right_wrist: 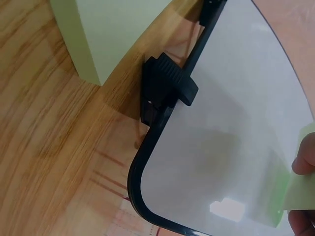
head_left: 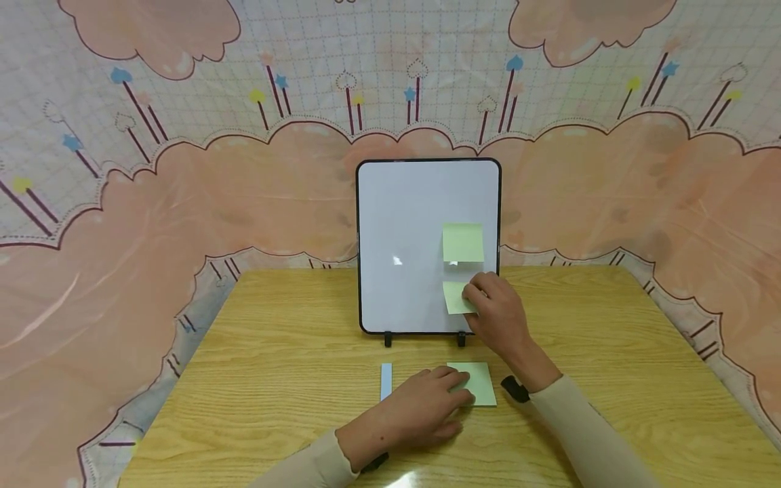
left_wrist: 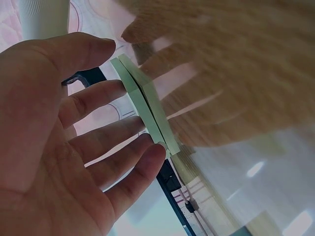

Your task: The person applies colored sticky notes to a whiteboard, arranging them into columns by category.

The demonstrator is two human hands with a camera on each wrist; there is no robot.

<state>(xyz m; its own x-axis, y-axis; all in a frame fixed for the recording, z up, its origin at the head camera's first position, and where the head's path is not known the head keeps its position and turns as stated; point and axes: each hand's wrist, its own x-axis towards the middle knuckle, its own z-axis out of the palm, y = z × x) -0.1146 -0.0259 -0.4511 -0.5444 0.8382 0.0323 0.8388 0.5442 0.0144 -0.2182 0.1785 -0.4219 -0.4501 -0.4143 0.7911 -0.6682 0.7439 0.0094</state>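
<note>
A small whiteboard (head_left: 399, 230) with a black frame stands upright at the back of the table. My right hand (head_left: 502, 315) pinches a pale green sticky note (head_left: 454, 298) at the board's lower right; in the right wrist view, thumb and finger hold this note (right_wrist: 299, 192) at the board's surface. Just above it, another green sticky note (head_left: 462, 242) is stuck to the board. Below the board lies a pad of sticky notes (head_left: 482, 385), and my left hand (head_left: 421, 410) rests on its left side. In the left wrist view, extended fingertips touch the pad (left_wrist: 140, 101).
Two black supports, one being the left foot (head_left: 388, 339), hold the board's lower edge. A narrow light blue strip (head_left: 386, 379) lies on the wooden table (head_left: 274, 352), left of the pad. A patterned cloth (head_left: 293, 183) hangs behind and around the table.
</note>
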